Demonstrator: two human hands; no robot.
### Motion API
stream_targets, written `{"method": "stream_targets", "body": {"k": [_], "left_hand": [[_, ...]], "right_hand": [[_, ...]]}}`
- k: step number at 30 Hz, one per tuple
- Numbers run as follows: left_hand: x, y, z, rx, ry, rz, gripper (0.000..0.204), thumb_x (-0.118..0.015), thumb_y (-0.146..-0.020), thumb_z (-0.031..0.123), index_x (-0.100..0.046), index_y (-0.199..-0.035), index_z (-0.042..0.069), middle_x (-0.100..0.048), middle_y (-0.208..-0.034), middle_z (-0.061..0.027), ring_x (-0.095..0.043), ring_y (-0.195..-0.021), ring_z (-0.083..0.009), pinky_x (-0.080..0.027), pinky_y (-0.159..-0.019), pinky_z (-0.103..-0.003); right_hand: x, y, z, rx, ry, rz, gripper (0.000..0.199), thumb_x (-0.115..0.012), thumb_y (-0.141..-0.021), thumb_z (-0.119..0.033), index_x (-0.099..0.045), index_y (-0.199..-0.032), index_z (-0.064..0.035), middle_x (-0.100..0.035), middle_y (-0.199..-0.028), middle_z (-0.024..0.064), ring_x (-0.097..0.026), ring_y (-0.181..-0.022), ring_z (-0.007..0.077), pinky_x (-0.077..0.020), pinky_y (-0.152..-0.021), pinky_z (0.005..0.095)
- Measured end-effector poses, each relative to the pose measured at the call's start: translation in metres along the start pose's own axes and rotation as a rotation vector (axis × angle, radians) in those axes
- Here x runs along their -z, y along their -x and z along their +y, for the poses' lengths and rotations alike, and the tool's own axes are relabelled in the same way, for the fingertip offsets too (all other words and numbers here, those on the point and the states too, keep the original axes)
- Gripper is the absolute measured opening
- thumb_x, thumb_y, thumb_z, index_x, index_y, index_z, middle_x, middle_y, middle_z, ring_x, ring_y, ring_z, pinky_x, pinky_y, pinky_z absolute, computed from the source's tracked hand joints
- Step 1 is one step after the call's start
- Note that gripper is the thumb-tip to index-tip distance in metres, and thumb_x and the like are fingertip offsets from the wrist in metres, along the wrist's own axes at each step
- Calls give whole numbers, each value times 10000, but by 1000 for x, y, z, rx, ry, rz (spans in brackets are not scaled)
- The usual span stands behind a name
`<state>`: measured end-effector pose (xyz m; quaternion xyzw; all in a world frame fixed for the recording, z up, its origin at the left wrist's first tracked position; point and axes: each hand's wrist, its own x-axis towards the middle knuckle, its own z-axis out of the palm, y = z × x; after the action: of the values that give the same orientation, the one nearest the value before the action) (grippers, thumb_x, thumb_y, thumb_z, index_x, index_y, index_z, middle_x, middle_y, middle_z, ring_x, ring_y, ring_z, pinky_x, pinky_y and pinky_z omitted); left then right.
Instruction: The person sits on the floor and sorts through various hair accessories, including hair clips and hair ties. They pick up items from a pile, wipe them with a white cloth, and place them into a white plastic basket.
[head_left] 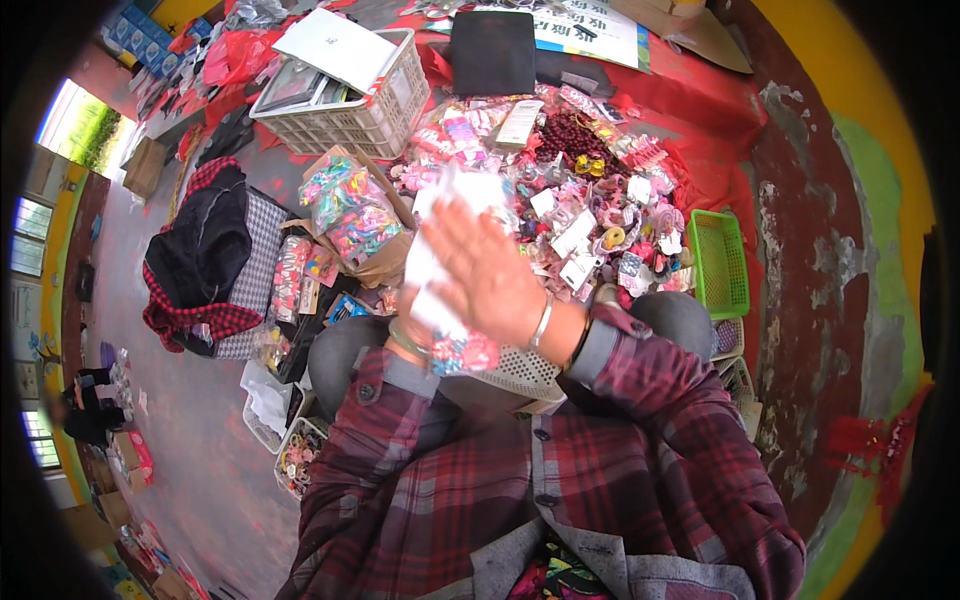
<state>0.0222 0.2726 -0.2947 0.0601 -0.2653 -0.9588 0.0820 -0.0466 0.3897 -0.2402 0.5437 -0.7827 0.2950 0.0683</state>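
Observation:
Over my lap is a white packet [428, 272], smeared by motion, with a pink and blue patterned lower end [465, 355]. My left hand [412, 312] grips it from behind on the left side; most of its fingers are hidden by the packet and my other hand. Across the front lies my right hand [482, 268], its fingers stretched out flat against the white surface. Below both hands sits a pale perforated basket [525, 372] between my knees. Just beyond is a big pile of hair accessories [585, 225], many on white cards.
A cardboard box of colourful bagged goods [350, 210] stands left of the pile. Behind it is a crate [385, 105] with a white flat box [333, 46] on top. A green basket [719, 265] stands right. Dark clothing [205, 235] lies over a checked item at left.

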Motion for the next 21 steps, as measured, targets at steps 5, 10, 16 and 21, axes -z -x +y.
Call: {"method": "stream_targets", "body": {"k": [5, 10, 16, 21], "left_hand": [[-4, 1, -10, 213, -20, -90, 481, -392, -964, 289, -312, -1368, 41, -423, -1331, -99, -461, -1176, -204, -390, -988, -343], [4, -6, -35, -370, 29, -213, 526, -352, -973, 280, -196, -1423, 58, -324, -1406, -91, -350, -1274, -225, -285, -1070, -361], [-17, 4, -5, 77, -597, -30, 483, -350, -980, 239, -258, -1398, 15, -339, -1399, -63, -354, -1262, -165, -304, -1037, -316], [-4, 3, -3, 84, -387, -43, 473, -392, -976, 256, -322, -1372, 6, -436, -1329, -59, -442, -1186, -156, -339, -1006, -308]], "right_hand": [[9, -9, 34, -203, -3, 162, 580, -504, -888, -282, -312, -1378, -38, -279, -1417, 232, -261, -1325, 371, -210, -1078, 465], [-5, 9, -9, 30, -147, 62, 553, -513, -883, -263, -337, -1369, -65, -262, -1428, 219, -257, -1326, 377, -233, -1073, 471], [7, -15, 40, -272, -156, 297, 442, -498, -883, -247, -445, -1260, -22, -379, -1322, 263, -356, -1238, 400, -299, -1002, 496], [1, -7, 33, -129, -80, 344, 436, -490, -888, -177, -428, -1251, 56, -456, -1240, 276, -422, -1181, 415, -344, -993, 451]]}}
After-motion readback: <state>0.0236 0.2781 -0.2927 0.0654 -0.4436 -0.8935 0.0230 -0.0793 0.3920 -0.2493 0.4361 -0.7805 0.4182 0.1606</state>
